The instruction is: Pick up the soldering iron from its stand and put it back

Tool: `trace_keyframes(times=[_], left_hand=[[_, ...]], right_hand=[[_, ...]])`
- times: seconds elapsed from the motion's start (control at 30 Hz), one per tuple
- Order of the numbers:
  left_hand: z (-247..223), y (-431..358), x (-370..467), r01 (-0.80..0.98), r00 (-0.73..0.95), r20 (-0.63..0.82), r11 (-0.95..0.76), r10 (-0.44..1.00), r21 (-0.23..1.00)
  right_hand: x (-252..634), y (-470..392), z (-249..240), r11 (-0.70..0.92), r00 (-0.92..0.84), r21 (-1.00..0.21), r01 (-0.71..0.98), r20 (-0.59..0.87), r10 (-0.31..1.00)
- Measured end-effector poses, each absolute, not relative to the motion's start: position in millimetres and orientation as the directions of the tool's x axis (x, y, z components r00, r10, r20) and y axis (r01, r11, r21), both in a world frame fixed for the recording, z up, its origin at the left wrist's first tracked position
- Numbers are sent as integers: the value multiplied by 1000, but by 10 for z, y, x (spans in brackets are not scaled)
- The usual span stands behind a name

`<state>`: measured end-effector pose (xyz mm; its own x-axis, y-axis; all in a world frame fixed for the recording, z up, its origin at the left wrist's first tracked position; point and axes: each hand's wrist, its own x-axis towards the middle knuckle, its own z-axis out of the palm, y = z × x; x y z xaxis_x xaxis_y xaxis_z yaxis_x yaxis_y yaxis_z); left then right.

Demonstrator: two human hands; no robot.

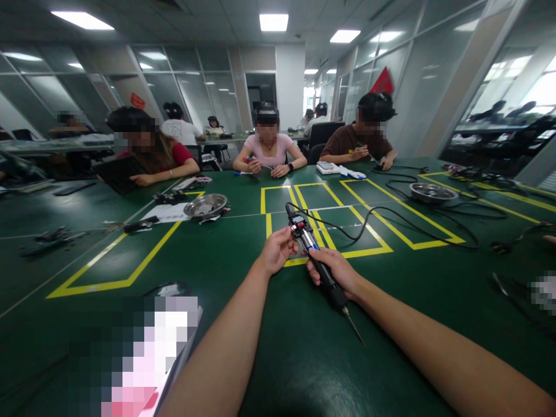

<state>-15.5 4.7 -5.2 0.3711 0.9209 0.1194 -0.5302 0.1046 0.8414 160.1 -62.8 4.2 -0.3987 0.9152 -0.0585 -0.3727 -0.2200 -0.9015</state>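
Note:
My right hand (333, 267) is wrapped round the dark body of a corded electric screwdriver (326, 279). The tool lies slantwise above the green table, its long thin bit pointing down and towards me. At its far end, where a small red part and the plug show, my left hand (280, 250) is closed with thumb and forefinger pinching the tool. The exact spot under those fingertips is partly hidden. From that end a black cord (360, 231) loops away to the right across the table.
Yellow tape rectangles mark the green table (226, 255). A metal bowl (206, 206) stands left, another metal bowl (433, 193) right, among cables. A lit, blurred-out screen (160, 353) is at lower left. Several people sit across the table; one person (268, 150) holds a red-handled tool.

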Motion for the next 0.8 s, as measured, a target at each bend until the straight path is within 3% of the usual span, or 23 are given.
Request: trace_keyframes(times=[0.5,0.8], left_hand=[[-78,83,-168,-576,334,127,96,934,812],[-19,44,-144,-606,331,86,142,940,783]], right_hand=[[1621,-639,92,-271,-440,-905,-328,-107,891],[1625,-589,62,-375,-493,-844,-382,-157,856]])
